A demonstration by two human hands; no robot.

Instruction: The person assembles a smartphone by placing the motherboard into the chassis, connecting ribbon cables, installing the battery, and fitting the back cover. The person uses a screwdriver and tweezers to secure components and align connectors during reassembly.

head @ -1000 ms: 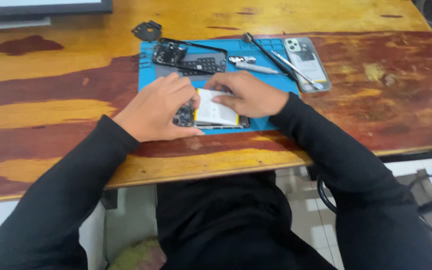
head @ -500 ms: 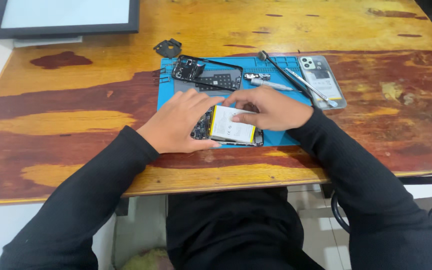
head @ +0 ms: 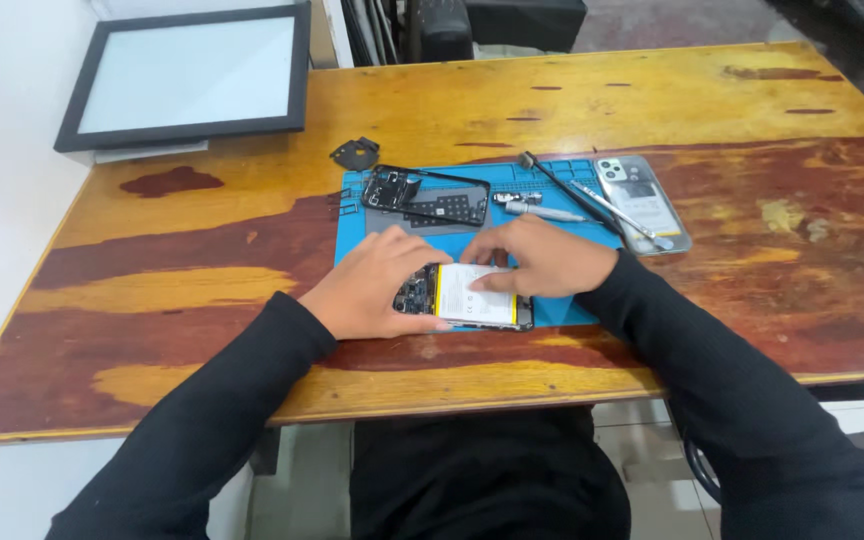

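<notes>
— Left hand (head: 372, 285) is laid flat, fingers spread, against the left end of the opened phone (head: 467, 298), which lies at the near edge of the blue mat (head: 352, 225). Is the body being held firmly enough?

— It seems so; the frame is braced there while the right hand (head: 542, 258) is bent over the white battery (head: 474, 297), its fingertips pressed together on the top edge. Whether anything is pinched under them cannot be told, since the fingers hide the spot.

— How is the step best done, then?

— Pressure is best kept light and even on the battery, so that the cell is not bent or punctured. The exposed board at the left end should be touched as little as possible.

— And the things behind?

— The black inner frame (head: 424, 195), the tweezers (head: 617, 210) and the clear back cover (head: 642, 200) are left well apart from the hands, so nothing is knocked while the phone is steadied.
</notes>
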